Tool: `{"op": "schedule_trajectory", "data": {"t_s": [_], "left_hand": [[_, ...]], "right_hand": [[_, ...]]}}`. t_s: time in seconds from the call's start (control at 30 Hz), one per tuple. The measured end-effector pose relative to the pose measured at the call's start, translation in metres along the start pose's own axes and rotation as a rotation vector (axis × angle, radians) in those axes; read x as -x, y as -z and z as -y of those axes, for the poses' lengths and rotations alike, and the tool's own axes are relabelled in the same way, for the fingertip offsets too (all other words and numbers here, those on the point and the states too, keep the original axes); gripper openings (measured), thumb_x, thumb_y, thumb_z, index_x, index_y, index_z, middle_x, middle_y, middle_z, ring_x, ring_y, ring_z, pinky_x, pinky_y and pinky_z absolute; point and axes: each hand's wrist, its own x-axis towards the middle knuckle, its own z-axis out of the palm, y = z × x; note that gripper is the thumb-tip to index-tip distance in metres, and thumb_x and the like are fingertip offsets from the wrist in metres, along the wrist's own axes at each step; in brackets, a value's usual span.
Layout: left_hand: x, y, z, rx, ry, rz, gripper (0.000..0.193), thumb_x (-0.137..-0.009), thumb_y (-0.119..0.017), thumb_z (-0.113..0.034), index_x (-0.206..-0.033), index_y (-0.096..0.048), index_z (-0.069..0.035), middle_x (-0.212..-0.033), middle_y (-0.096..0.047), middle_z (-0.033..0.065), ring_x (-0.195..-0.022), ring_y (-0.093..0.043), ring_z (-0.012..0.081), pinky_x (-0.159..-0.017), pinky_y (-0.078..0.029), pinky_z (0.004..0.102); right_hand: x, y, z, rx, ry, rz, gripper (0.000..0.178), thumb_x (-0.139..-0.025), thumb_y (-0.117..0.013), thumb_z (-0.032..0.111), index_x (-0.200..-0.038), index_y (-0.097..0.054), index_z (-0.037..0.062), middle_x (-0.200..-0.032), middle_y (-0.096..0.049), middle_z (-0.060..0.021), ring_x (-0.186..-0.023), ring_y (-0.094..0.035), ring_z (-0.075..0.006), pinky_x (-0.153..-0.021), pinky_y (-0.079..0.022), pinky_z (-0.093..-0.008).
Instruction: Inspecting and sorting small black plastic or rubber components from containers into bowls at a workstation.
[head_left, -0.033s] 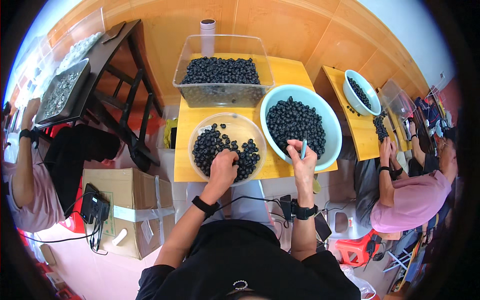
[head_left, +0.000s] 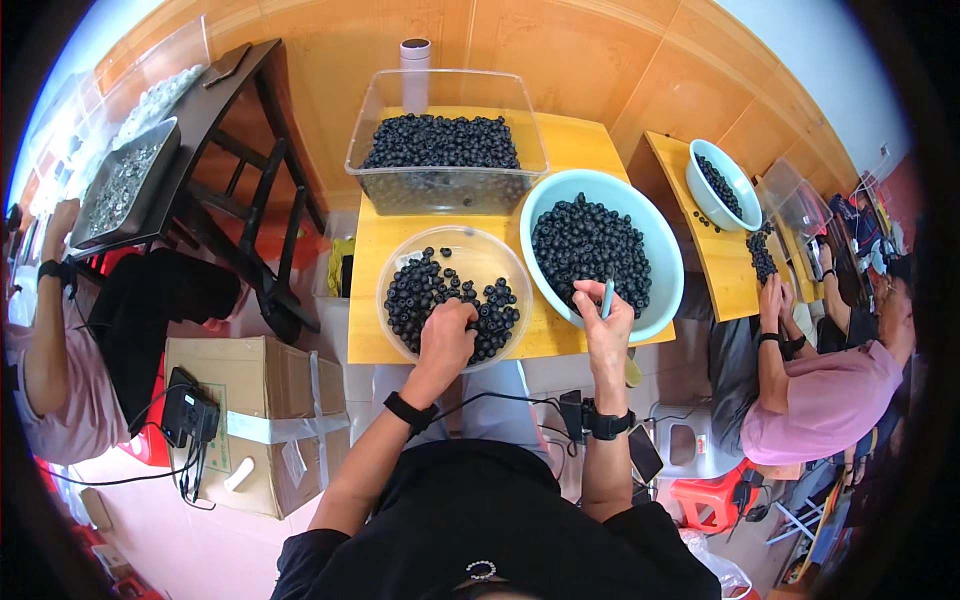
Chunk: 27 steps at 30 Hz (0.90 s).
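My left hand (head_left: 447, 338) is in a round, shallow, clear container (head_left: 410, 245), among small black ring-like pieces (head_left: 412, 305). Its fingers are curled together, and their tips are hidden, so what they pinch does not show. Over the near edge of a light-blue basin (head_left: 672, 295), my right hand (head_left: 608, 330) grips a slim light-blue tool (head_left: 608, 297) between thumb and fingers. That basin holds a heap of similar black pieces (head_left: 590, 240). Both hands work above the yellow table (head_left: 375, 345).
Behind the round container stands a clear rectangular bin (head_left: 450, 185) of black pieces, with a pink bottle (head_left: 415, 75) beyond. A cardboard box (head_left: 250, 440) is at left. Co-workers sit on both sides; a blue bowl (head_left: 700, 185) stands on the right table. A cable links to my right wristband.
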Motion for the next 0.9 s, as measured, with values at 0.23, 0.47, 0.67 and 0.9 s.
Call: {"op": "schedule_trajectory", "data": {"t_s": [0.23,0.47,0.67,0.9], "left_hand": [[0.0,0.006,0.007,0.183,0.11,0.021,0.016,-0.071,-0.061,0.004,-0.087,-0.063,0.001,-0.084,-0.062,0.0115,-0.075,-0.064,0.0231,-0.065,-0.051,0.0328],[0.007,0.047,-0.005,1.367,0.5,0.197,0.015,-0.084,-0.055,0.002,-0.098,-0.061,0.001,-0.095,-0.064,0.0103,-0.082,-0.064,0.0155,-0.07,-0.052,0.024],[0.018,0.046,-0.01,1.671,0.484,0.26,0.016,-0.085,-0.059,-0.003,-0.1,-0.061,-0.001,-0.096,-0.064,0.0079,-0.084,-0.063,0.0135,-0.075,-0.05,0.0229],[0.022,0.042,-0.009,1.769,0.493,0.308,0.018,-0.085,-0.061,-0.007,-0.103,-0.057,-0.004,-0.097,-0.062,0.0084,-0.083,-0.061,0.0117,-0.076,-0.051,0.0228]], "right_hand": [[0.001,-0.002,-0.004,-0.039,-0.018,0.013,0.014,-0.082,-0.063,0.006,-0.094,-0.067,-0.0003,-0.08,-0.063,-0.0014,-0.07,-0.056,-0.0072,-0.065,-0.046,-0.0213],[0.014,-0.004,0.008,-0.016,0.033,0.18,0.016,-0.083,-0.061,0.008,-0.096,-0.064,-0.0006,-0.071,-0.057,0.0032,-0.064,-0.048,-0.0036,-0.059,-0.039,-0.0197],[0.047,-0.034,0.028,-0.001,0.296,0.438,0.019,-0.084,-0.058,0.011,-0.098,-0.061,-0.0017,-0.077,-0.06,-0.0098,-0.062,-0.058,-0.0208,-0.057,-0.044,-0.0294],[0.059,-0.043,0.047,0.233,0.469,0.505,0.016,-0.083,-0.061,0.013,-0.094,-0.062,0.0014,-0.076,-0.06,-0.0122,-0.061,-0.059,-0.0278,-0.053,-0.045,-0.035]]}}
